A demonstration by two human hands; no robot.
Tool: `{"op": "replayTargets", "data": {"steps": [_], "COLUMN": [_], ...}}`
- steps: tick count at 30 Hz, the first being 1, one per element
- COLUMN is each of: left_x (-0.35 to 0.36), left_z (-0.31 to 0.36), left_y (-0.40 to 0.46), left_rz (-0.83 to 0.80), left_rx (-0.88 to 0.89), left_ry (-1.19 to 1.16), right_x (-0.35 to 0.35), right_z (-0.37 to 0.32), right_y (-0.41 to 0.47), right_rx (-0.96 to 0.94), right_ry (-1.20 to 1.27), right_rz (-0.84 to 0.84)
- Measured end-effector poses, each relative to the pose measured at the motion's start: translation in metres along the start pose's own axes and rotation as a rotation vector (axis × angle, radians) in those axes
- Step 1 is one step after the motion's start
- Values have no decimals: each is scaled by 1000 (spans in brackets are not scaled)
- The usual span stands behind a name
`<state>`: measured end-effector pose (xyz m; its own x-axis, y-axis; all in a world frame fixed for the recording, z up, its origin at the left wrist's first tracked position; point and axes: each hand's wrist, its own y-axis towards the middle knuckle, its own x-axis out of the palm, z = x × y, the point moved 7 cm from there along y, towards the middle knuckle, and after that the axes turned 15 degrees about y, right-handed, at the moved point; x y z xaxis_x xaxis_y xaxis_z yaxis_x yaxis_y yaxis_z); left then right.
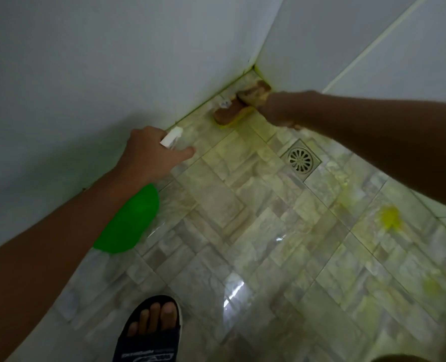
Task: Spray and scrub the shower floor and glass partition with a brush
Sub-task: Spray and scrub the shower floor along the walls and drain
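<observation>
My left hand (148,152) grips a spray bottle with a white nozzle (171,137) and a green body (130,220) that shows below my forearm; the index finger points forward along the nozzle. My right hand (276,111) holds a brown scrub brush with yellow bristles (232,114), pressed on the floor in the far corner where the two walls meet. The tiled shower floor (256,218) is wet and streaked with yellow cleaner, with a bright yellow blot (389,218) at the right.
A square metal floor drain (300,160) lies just right of the brush. White walls (86,74) close the corner at left and back. My foot in a dark sandal (151,330) stands at the bottom centre.
</observation>
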<state>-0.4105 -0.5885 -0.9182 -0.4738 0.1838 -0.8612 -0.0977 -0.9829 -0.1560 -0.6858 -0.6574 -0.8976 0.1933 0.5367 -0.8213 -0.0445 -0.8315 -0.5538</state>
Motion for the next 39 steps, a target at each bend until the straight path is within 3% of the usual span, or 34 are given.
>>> {"op": "replayTargets", "data": {"steps": [4,7,11,17,21,26,29,35,39], "left_x": [-7,-3,5,4,3,-4,-4,-7,-12], "left_z": [-6,-12,-16,-23,-29,-18,-19,-20,-22], "left_y": [1,-3,-5,-5,-7,-18,-19,-19,-19], "left_rz": [-13,-47,-101,-83,-96,-69,-43,-43,-38], "left_rx": [2,-8,5,39,62,94,91,65,60], "left_ry": [-2,-21,-3,28,24,-27,-34,-37,-105], "right_x": [21,8,-4,9,49,59,43,32,48], "right_z": [77,93,36,-24,14,83,60,-47,-53], "right_y": [-32,-41,-13,12,-30,-85,-71,0,-20], "right_rx": [74,144,95,37,3,145,155,7,-94], "right_ry": [-18,17,65,147,90,22,29,190,97], "right_rz": [-89,-111,-25,-27,-48,-127,-112,-21,-36]}}
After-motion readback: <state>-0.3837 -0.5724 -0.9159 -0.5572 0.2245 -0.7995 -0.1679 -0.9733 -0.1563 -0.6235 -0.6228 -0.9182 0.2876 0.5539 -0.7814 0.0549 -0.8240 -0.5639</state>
